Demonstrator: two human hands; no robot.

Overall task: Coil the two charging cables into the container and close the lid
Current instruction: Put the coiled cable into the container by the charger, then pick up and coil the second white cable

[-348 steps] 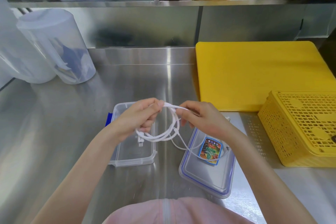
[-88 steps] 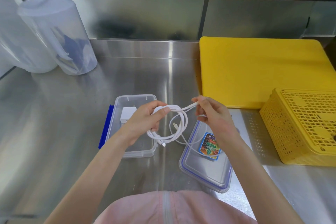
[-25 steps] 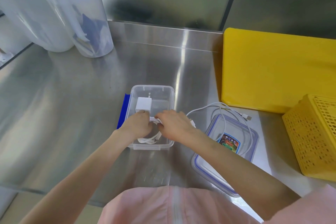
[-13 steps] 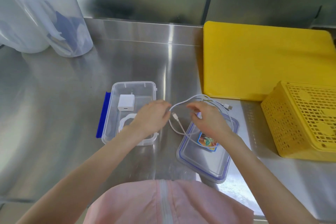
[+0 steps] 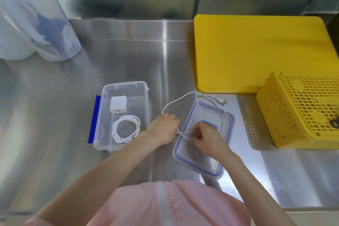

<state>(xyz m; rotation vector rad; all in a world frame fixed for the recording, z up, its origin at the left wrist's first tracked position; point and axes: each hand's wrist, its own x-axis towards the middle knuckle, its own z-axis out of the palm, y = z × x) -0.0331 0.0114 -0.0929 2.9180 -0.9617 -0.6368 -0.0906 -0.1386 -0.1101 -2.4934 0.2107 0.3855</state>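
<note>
Both hands pinch the loose cable [image 5: 183, 97] draped over the lid [image 5: 201, 159], left hand [image 5: 162, 130] and right hand [image 5: 207, 139] clamped near one end; it looks light, floppy, springy, best gripped by gathered loops.

A yellow cutting board [image 5: 260, 51] is lying flat on a stainless steel counter [image 5: 119, 57], backing onto a steel wall. A yellow perforated basket [image 5: 302, 110] is sitting upside down just in front of the board, near its right corner. Two translucent plastic jugs [image 5: 36, 20] are standing at the far left, touching.
</note>
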